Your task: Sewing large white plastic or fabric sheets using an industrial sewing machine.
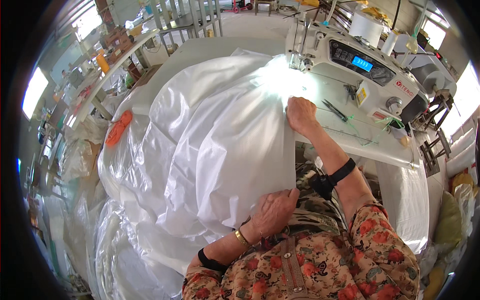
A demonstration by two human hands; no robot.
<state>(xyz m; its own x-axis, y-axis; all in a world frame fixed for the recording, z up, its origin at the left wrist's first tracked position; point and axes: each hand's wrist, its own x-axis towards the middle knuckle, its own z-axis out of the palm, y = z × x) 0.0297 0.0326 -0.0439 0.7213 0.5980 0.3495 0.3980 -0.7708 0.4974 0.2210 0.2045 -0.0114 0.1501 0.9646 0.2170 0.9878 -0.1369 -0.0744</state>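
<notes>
A big sheet of white woven fabric (pixel 210 145) drapes over the sewing table and spills down to the left. My right hand (pixel 301 114) presses the fabric's edge flat on the table just in front of the sewing machine's needle area (pixel 300 62). My left hand (pixel 274 211) grips the same edge lower down, near my lap. The white sewing machine (pixel 370 70) stands at the upper right, its lamp glaring on the fabric under the needle.
Small scissors (pixel 334 110) lie on the white table (pixel 360 145) right of my right hand. Thread cones (pixel 367 27) stand behind the machine. An orange strap (pixel 118 127) lies at the left. More white bags pile at lower left; shelves with clutter line the left.
</notes>
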